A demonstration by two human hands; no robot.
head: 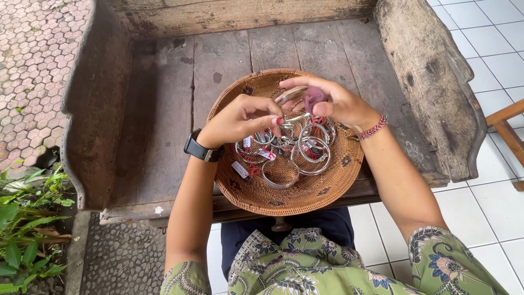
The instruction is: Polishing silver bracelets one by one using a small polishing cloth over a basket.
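A round woven basket tray [327, 188] rests on a worn wooden bench. Several silver bangles [305, 155] with small tags lie in its middle. My left hand [240, 120], with a black watch on the wrist, hovers over the pile and pinches the end of a silver cuff bangle [290, 94]. My right hand [335, 101], with a red braided bracelet on its wrist, holds the same cuff from the other side, together with a small purple cloth [314, 99].
The wooden bench [164, 109] has high weathered sides on the left and on the right [431, 82]. White floor tiles [491, 207] lie to the right, paving and green plants [27, 218] to the left. A wooden chair leg [510, 131] shows at the right edge.
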